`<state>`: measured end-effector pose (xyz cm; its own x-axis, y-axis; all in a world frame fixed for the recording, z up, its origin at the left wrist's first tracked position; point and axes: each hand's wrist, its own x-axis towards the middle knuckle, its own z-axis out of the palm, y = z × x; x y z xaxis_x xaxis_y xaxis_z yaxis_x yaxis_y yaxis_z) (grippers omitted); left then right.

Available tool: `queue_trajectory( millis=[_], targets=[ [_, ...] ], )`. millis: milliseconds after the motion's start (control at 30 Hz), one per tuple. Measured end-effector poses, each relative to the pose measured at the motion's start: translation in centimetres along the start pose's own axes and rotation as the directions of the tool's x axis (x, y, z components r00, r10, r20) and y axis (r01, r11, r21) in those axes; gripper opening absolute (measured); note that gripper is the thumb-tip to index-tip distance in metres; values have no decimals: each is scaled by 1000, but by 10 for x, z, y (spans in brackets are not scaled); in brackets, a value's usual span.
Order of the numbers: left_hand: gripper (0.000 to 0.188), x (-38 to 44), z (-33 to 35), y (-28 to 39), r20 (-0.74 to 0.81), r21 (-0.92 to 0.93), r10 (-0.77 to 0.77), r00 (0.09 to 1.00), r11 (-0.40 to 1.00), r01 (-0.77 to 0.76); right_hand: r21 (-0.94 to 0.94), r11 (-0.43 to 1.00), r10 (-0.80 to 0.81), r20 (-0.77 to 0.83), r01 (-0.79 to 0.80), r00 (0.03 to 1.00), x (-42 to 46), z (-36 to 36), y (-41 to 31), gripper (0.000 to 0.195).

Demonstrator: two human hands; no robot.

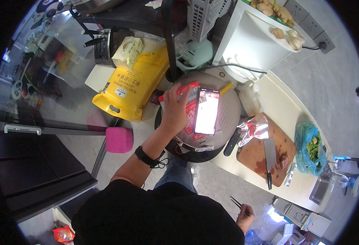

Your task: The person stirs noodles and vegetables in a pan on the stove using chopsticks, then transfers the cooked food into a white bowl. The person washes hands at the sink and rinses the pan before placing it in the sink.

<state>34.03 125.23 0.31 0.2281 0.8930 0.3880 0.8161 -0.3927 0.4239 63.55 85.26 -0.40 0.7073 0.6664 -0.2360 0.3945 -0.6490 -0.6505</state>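
My left hand (175, 111) rests with spread fingers on a red and white printed package (191, 107), which lies on a round ribbed lid or appliance top (228, 107). A smartphone with a lit screen (207, 111) lies over the package, just right of the fingers. Low at the right, away from the counter, my right hand (245, 213) is closed around a pair of dark chopsticks (236, 202). A yellow stick-like object (226, 88) shows at the lid's far edge. Whether the left fingers grip the package or only press on it is not clear.
On the right counter lie a wooden cutting board (253, 156) with a cleaver (270, 153) and meat scraps, a foil pouch (253, 129) and a blue bag of greens (311, 149). A yellow rice bag (130, 88) lies left, near a pink stool (119, 140). A black cable crosses behind.
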Motion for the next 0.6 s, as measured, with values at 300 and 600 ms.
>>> queue_trajectory(
  millis=[300, 600],
  targets=[
    [69, -7, -41, 101, 45, -462, 257, 965, 862, -208, -21, 999, 42, -92, -44, 995, -27, -10, 20, 15],
    [37, -114, -23, 265, 348, -829, 751, 562, 526, -190, -225, 802, 413, -461, -554, 785, -137, -68, 69, 30]
  ],
)
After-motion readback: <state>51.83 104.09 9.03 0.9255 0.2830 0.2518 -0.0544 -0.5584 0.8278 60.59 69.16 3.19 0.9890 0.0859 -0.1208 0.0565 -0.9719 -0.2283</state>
